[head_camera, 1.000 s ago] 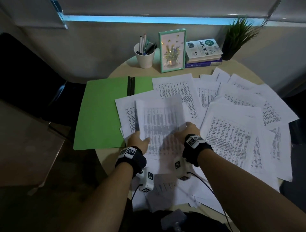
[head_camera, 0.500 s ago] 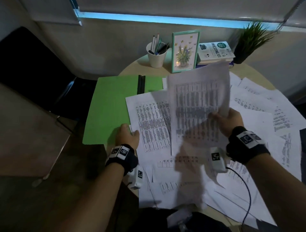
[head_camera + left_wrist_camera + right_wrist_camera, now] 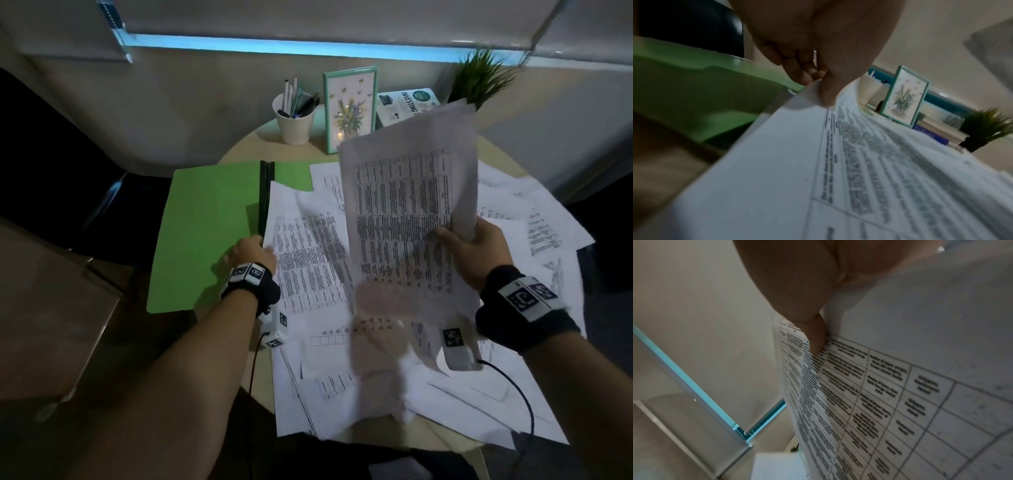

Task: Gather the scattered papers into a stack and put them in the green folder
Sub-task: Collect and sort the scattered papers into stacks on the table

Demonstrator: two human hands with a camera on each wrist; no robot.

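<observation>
**Risk log: loose sheets, one-handed holds on both sides**

Green folder [image 3: 209,236]: lies open at the left of the round table [image 3: 455,442], its left half overhanging the edge, black spine clip [image 3: 265,192] in the middle. The right half is mostly buried under paper. Risk: weight set on the overhanging half could tip it off the table.

Left hand [image 3: 251,251]: fingers curled under and thumb on top of the left edge of a printed sheet [image 3: 308,260], just beside the spine. The left wrist view shows the edge lifted and bowed. Risk: only the edge is pinched, so a quick pull may crease or tear it, or drag the neighbouring sheets along.

Right hand [image 3: 478,246]: thumb in front, fingers behind, gripping a small bundle of papers [image 3: 407,219] held upright above the table. The right wrist view shows more than one sheet in the pinch, edges not aligned. Risk: the lower part hangs blurred and floppy; an inner sheet could slide out, being held at one side only.

Scattered papers [image 3: 534,233]: spread over the middle and right of the table, some past the near edge [image 3: 479,428]. Judgement: gathering is at an early stage. Risk: a sweeping sleeve or wrist cable [image 3: 520,394] may push overhanging sheets to the floor.
</observation>
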